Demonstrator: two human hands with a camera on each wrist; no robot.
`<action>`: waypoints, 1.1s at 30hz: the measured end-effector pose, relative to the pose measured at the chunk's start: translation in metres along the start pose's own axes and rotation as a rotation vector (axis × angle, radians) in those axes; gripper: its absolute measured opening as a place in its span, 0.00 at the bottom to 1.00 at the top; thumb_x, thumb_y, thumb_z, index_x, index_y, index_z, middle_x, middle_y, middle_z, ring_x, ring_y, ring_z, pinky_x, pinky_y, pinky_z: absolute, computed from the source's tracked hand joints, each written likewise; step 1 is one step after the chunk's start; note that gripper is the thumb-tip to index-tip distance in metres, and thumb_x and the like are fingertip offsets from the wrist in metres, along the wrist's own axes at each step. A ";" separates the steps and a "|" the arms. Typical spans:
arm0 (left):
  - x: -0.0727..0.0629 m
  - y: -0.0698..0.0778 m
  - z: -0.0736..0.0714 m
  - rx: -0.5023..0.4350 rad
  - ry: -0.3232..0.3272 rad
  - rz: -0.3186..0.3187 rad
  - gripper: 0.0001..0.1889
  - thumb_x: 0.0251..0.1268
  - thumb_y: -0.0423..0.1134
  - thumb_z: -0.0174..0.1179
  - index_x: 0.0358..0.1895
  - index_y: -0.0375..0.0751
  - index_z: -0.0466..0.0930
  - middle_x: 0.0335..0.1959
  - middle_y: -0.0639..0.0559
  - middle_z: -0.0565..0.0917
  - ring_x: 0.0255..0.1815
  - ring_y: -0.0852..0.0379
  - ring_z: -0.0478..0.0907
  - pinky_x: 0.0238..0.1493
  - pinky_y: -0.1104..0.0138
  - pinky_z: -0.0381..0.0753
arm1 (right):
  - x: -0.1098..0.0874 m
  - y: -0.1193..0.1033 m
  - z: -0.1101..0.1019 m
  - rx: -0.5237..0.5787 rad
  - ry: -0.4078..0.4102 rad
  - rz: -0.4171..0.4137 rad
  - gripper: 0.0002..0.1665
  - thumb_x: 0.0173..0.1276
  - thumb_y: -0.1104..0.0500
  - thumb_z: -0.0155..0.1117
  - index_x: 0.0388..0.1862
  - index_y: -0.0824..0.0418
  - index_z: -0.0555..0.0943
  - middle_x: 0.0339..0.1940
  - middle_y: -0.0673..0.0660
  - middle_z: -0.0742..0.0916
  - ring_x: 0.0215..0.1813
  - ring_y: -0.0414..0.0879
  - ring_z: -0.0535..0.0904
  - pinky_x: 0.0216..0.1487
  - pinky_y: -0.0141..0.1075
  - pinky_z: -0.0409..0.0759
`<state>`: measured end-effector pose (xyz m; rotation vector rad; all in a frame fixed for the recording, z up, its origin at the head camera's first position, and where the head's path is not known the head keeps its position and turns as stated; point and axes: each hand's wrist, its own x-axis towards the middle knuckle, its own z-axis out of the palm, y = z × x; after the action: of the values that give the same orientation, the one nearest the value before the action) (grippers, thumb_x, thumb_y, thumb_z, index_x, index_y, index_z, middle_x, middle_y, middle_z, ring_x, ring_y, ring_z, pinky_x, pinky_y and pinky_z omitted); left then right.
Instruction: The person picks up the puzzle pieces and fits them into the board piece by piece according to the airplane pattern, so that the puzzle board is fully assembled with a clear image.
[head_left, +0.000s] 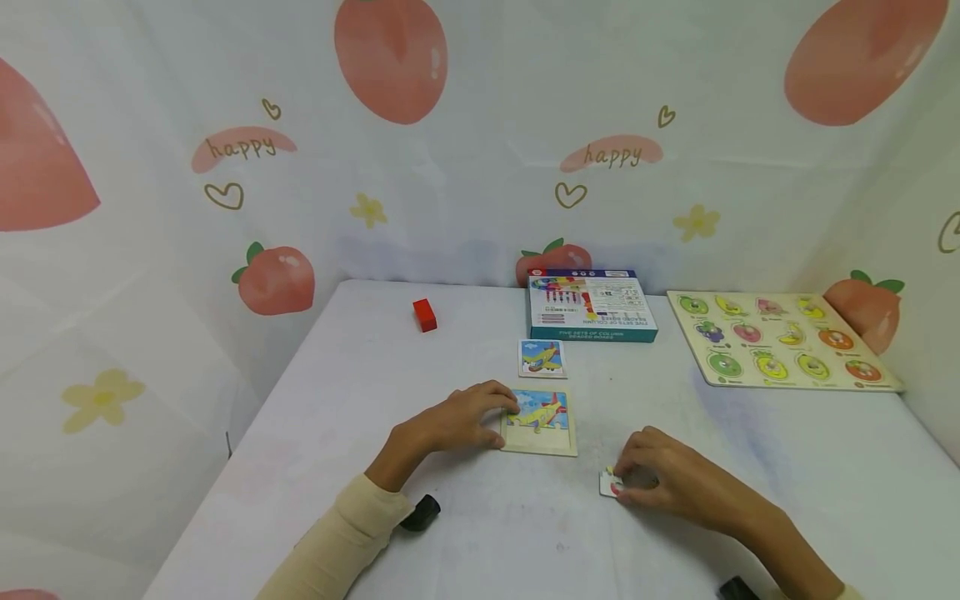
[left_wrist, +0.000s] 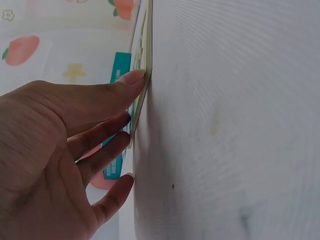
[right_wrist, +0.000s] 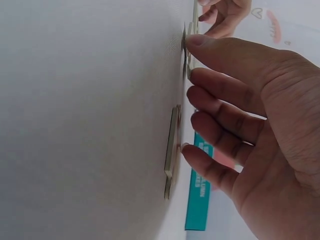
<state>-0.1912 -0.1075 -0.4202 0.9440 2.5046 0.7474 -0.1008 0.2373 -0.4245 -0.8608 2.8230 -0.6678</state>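
Note:
My left hand (head_left: pixel 465 418) holds a small wooden puzzle tray (head_left: pixel 538 442) by its left side, thumb at the near corner and fingertips on the far part. An airplane picture (head_left: pixel 551 408) fills the tray's far part; bare wood shows along the near part. In the left wrist view the thumb lies on the tray's edge (left_wrist: pixel 148 55). To the right of the tray, my right hand (head_left: pixel 663 475) pinches a puzzle piece (head_left: pixel 609 483) between thumb and fingers, close over the table. Thin wooden pieces (right_wrist: pixel 172 142) lie by its little finger, mostly hidden by the hand in the head view.
Beyond the tray lies an airplane picture card (head_left: pixel 542 358), with a teal-edged box (head_left: pixel 592 308) behind it. A wooden fruit puzzle board (head_left: pixel 780 342) lies at the back right, and a red block (head_left: pixel 424 315) at the back left.

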 end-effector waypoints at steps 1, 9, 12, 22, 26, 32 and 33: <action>0.000 0.000 0.000 -0.001 0.001 0.000 0.26 0.69 0.38 0.72 0.69 0.45 0.81 0.73 0.51 0.74 0.79 0.47 0.66 0.73 0.42 0.66 | 0.001 0.000 0.000 -0.008 0.011 -0.008 0.07 0.67 0.41 0.77 0.39 0.39 0.88 0.43 0.33 0.82 0.47 0.32 0.74 0.49 0.34 0.81; 0.001 -0.002 0.001 0.007 0.004 -0.002 0.26 0.69 0.38 0.72 0.69 0.44 0.81 0.73 0.51 0.74 0.79 0.48 0.66 0.74 0.42 0.66 | 0.019 -0.005 0.000 -0.043 0.059 -0.062 0.07 0.66 0.49 0.79 0.42 0.42 0.89 0.43 0.35 0.82 0.49 0.34 0.76 0.53 0.37 0.84; 0.001 -0.003 0.002 0.010 0.006 -0.002 0.26 0.69 0.39 0.72 0.70 0.44 0.80 0.73 0.51 0.74 0.79 0.48 0.66 0.74 0.42 0.66 | 0.029 -0.008 0.001 -0.049 0.066 -0.088 0.08 0.66 0.50 0.79 0.43 0.44 0.90 0.44 0.36 0.83 0.50 0.35 0.76 0.54 0.37 0.84; 0.003 -0.003 0.003 0.007 0.009 -0.008 0.27 0.69 0.39 0.72 0.70 0.45 0.80 0.73 0.52 0.74 0.79 0.48 0.65 0.73 0.43 0.66 | 0.062 -0.017 0.005 -0.034 0.055 -0.117 0.09 0.68 0.49 0.79 0.44 0.46 0.90 0.46 0.40 0.84 0.52 0.38 0.76 0.56 0.40 0.83; 0.002 -0.003 0.003 0.002 0.010 -0.004 0.26 0.69 0.39 0.72 0.70 0.44 0.80 0.73 0.52 0.74 0.79 0.49 0.65 0.72 0.44 0.66 | 0.075 -0.019 0.010 -0.041 0.063 -0.141 0.10 0.68 0.48 0.78 0.45 0.48 0.90 0.46 0.41 0.84 0.51 0.38 0.76 0.55 0.39 0.82; 0.002 -0.003 0.003 0.020 0.013 0.002 0.25 0.70 0.40 0.72 0.69 0.45 0.80 0.73 0.51 0.74 0.78 0.49 0.66 0.70 0.45 0.68 | 0.089 -0.026 0.016 -0.047 0.059 -0.146 0.12 0.68 0.48 0.78 0.44 0.52 0.91 0.44 0.43 0.85 0.50 0.39 0.76 0.54 0.38 0.82; 0.002 -0.003 0.002 0.022 0.014 0.004 0.25 0.70 0.40 0.72 0.68 0.45 0.80 0.73 0.51 0.74 0.78 0.49 0.67 0.69 0.45 0.68 | 0.091 -0.027 0.017 -0.047 0.059 -0.151 0.12 0.69 0.48 0.78 0.44 0.52 0.91 0.44 0.44 0.85 0.49 0.39 0.76 0.54 0.39 0.82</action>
<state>-0.1933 -0.1073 -0.4245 0.9541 2.5288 0.7320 -0.1590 0.1601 -0.4255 -1.0886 2.8573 -0.6575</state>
